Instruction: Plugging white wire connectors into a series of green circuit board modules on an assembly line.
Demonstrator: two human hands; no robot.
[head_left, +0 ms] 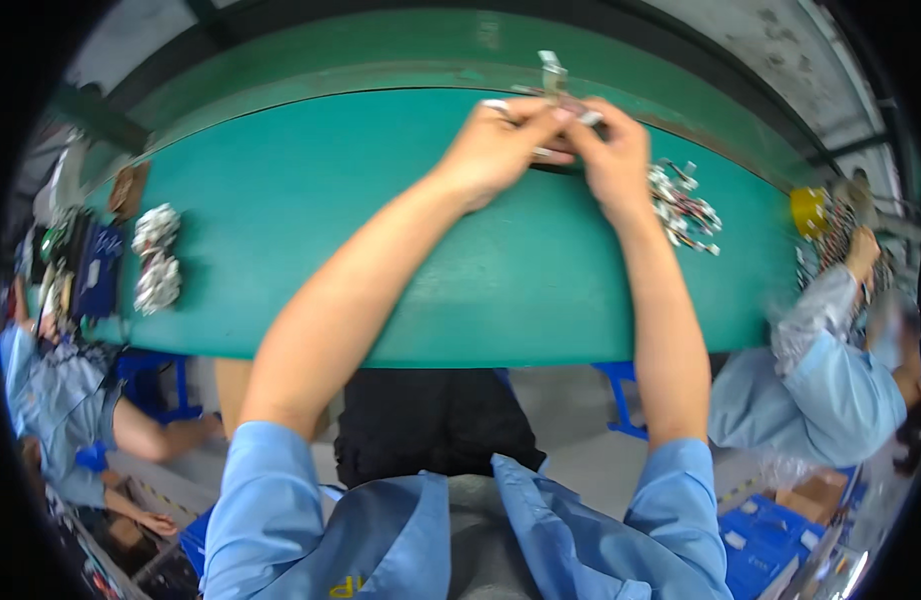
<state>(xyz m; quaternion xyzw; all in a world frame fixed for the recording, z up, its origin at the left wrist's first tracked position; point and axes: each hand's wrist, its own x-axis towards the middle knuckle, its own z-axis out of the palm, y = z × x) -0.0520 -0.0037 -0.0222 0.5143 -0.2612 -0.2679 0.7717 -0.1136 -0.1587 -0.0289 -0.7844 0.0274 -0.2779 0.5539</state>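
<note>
**Two-handed pinch on a small metal part**

The left hand point(496, 145) and right hand point(613, 150) meet fingertip to fingertip, pressed together around a small metal part point(554, 80) at the far edge of the green table point(381, 230). The part's long axis runs away from the grip, its pale tip rising just above the fingers; its lower portion is hidden between them. Just right of the grip lies a pile of wired pieces point(686, 205), blurred. Well left of it sit crumpled silvery bundles point(158, 255).
</note>
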